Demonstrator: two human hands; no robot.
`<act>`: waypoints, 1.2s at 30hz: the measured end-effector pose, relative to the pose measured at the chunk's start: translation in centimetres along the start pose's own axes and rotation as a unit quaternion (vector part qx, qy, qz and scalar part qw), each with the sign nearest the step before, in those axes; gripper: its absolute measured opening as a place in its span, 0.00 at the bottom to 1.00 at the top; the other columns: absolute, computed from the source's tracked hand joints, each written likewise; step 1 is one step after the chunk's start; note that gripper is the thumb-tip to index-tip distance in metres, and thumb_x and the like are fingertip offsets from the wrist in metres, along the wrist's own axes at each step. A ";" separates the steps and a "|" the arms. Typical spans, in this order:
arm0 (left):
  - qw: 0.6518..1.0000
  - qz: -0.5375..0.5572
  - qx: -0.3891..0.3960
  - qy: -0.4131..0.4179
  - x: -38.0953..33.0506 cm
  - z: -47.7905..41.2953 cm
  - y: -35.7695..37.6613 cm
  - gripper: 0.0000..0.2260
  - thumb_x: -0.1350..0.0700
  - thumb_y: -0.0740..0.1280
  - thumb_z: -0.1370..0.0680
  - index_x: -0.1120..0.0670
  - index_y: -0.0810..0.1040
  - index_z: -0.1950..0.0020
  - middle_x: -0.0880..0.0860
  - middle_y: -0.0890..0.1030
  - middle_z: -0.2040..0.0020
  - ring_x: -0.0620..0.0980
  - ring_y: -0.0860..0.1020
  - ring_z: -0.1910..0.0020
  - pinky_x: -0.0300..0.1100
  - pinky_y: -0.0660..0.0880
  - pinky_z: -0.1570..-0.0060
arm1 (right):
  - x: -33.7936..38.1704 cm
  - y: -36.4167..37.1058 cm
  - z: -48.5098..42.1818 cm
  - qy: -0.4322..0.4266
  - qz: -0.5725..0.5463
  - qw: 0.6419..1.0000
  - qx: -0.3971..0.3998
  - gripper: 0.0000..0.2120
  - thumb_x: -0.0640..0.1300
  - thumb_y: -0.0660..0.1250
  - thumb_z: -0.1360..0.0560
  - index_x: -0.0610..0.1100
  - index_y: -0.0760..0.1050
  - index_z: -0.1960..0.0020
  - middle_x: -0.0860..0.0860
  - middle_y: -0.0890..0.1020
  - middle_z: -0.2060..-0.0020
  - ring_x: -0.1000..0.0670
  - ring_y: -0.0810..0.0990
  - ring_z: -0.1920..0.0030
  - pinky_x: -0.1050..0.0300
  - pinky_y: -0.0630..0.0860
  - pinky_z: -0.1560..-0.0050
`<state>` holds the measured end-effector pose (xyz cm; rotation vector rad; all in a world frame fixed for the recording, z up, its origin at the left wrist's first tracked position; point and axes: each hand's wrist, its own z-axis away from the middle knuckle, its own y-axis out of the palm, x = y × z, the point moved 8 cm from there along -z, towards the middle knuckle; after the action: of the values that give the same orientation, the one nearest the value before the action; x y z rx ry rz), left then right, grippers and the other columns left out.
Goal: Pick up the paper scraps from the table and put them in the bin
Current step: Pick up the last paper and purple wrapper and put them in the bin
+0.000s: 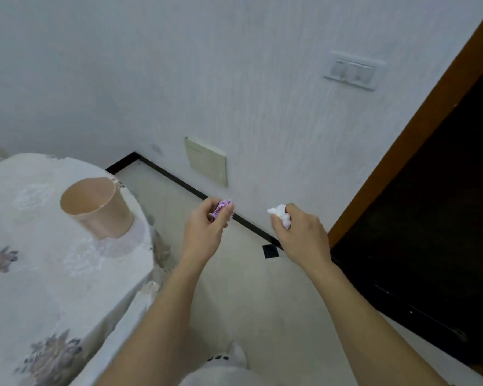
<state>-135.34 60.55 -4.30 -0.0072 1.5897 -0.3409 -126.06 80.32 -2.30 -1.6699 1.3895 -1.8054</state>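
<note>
My left hand (204, 227) grips a crumpled purple paper scrap (222, 210) out over the floor, to the right of the table. My right hand (301, 232) pinches a crumpled white paper scrap (280, 215), also over the floor near the wall. A beige bin (98, 206), shaped like a cup, stands upright on the round table (39, 260) near its right edge, to the left of both hands. The bin's inside looks bare from here.
The table wears a white cloth with grey flowers. A wall with a cream plate (207, 161) and a switch panel (352, 69) stands ahead. A dark doorway (430, 232) with a brown frame is on the right. A black square mark (269, 250) lies on the pale floor.
</note>
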 end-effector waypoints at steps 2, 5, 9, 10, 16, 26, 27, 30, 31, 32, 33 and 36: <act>1.000 -0.006 -0.016 0.000 0.0 -3.2 -1.0 0.05 0.48 0.68 0.22 0.47 0.80 0.56 0.47 0.83 0.63 0.44 0.79 0.65 0.46 0.77 0.59 | 1.3 1.2 -3.5 -0.012 -0.009 1.000 0.001 0.17 0.56 0.61 0.22 0.56 0.59 0.66 0.58 0.68 0.73 0.52 0.69 0.71 0.57 0.62 0.73; 0.999 -0.010 -0.035 -0.012 0.4 -6.7 -2.4 0.05 0.49 0.68 0.22 0.48 0.80 0.56 0.50 0.83 0.62 0.44 0.79 0.66 0.44 0.76 0.60 | 2.6 3.6 -7.5 -0.028 -0.016 0.999 0.024 0.13 0.55 0.62 0.22 0.58 0.62 0.63 0.59 0.68 0.73 0.51 0.71 0.70 0.56 0.65 0.71; 0.998 -0.009 -0.055 -0.020 0.6 -10.7 -3.7 0.06 0.50 0.67 0.21 0.47 0.79 0.58 0.48 0.82 0.63 0.43 0.78 0.65 0.39 0.75 0.63 | 3.9 6.6 -12.3 -0.050 -0.013 0.997 0.049 0.10 0.56 0.60 0.23 0.53 0.68 0.59 0.55 0.74 0.70 0.47 0.74 0.68 0.53 0.71 0.69; 0.998 -0.015 -0.062 -0.019 0.7 -11.7 -4.2 0.06 0.50 0.67 0.21 0.46 0.78 0.58 0.46 0.82 0.64 0.42 0.78 0.66 0.38 0.75 0.63 | 4.3 7.4 -13.6 -0.057 -0.013 0.997 0.054 0.10 0.57 0.60 0.23 0.52 0.67 0.58 0.53 0.74 0.70 0.46 0.75 0.68 0.52 0.72 0.69; 0.990 -0.034 -0.132 -0.022 1.3 -17.4 -7.8 0.06 0.52 0.67 0.21 0.52 0.80 0.55 0.53 0.82 0.61 0.43 0.77 0.66 0.40 0.75 0.64 | 8.7 11.5 -21.2 -0.096 -0.044 0.989 0.103 0.12 0.53 0.62 0.23 0.61 0.65 0.63 0.59 0.71 0.72 0.47 0.73 0.66 0.55 0.68 0.66; 0.944 -0.074 -0.313 -0.068 2.7 -23.6 -17.2 0.06 0.52 0.68 0.21 0.51 0.80 0.56 0.51 0.82 0.62 0.49 0.80 0.63 0.45 0.77 0.62 | 19.5 22.0 -32.5 -0.232 -0.087 0.941 0.232 0.12 0.58 0.58 0.25 0.56 0.78 0.49 0.58 0.84 0.57 0.46 0.81 0.56 0.51 0.78 0.58; 0.937 -0.077 -0.331 -0.075 2.8 -23.6 -18.1 0.06 0.52 0.68 0.21 0.52 0.80 0.55 0.52 0.82 0.62 0.50 0.80 0.62 0.45 0.77 0.62 | 20.8 23.0 -33.0 -0.250 -0.085 0.934 0.242 0.17 0.60 0.55 0.26 0.56 0.78 0.46 0.56 0.85 0.54 0.46 0.81 0.55 0.49 0.79 0.56; 0.911 -0.088 -0.391 -0.094 3.2 -22.2 -20.8 0.05 0.52 0.68 0.21 0.52 0.80 0.54 0.51 0.82 0.62 0.50 0.81 0.63 0.46 0.77 0.63 | 24.4 25.9 -33.4 -0.293 -0.091 0.912 0.271 0.25 0.64 0.49 0.29 0.56 0.78 0.45 0.55 0.85 0.51 0.47 0.81 0.55 0.49 0.79 0.57; 0.900 -0.092 -0.413 -0.103 3.5 -21.4 -21.7 0.04 0.52 0.68 0.21 0.51 0.80 0.54 0.50 0.82 0.63 0.48 0.81 0.64 0.45 0.77 0.63 | 25.5 26.8 -33.2 -0.303 -0.097 0.904 0.286 0.24 0.64 0.50 0.29 0.56 0.78 0.45 0.56 0.85 0.51 0.48 0.81 0.55 0.49 0.79 0.57; 0.887 -0.095 -0.438 -0.114 3.8 -20.3 -22.7 0.03 0.52 0.69 0.22 0.50 0.80 0.54 0.49 0.82 0.63 0.46 0.80 0.65 0.45 0.77 0.64 | 26.6 27.9 -32.8 -0.313 -0.101 0.894 0.304 0.23 0.64 0.50 0.28 0.57 0.78 0.46 0.57 0.85 0.51 0.48 0.82 0.55 0.49 0.79 0.57; 0.871 -0.102 -0.464 -0.124 4.1 -19.2 -23.7 0.02 0.53 0.69 0.22 0.50 0.80 0.54 0.48 0.82 0.63 0.44 0.80 0.65 0.44 0.76 0.64 | 27.8 28.8 -32.1 -0.326 -0.102 0.883 0.323 0.22 0.64 0.51 0.28 0.57 0.77 0.47 0.58 0.85 0.51 0.48 0.82 0.54 0.49 0.79 0.57; 0.830 -0.113 -0.525 -0.151 5.1 -15.6 -26.3 0.02 0.53 0.70 0.22 0.48 0.79 0.55 0.47 0.81 0.63 0.44 0.79 0.63 0.48 0.77 0.62 | 31.2 31.2 -29.9 -0.372 -0.092 0.855 0.350 0.22 0.65 0.52 0.27 0.53 0.77 0.48 0.53 0.85 0.55 0.45 0.82 0.56 0.48 0.79 0.58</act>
<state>-156.22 37.64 -3.37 -1.0564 1.2788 0.3818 -172.52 54.33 -4.44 -1.7789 0.2027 -1.2458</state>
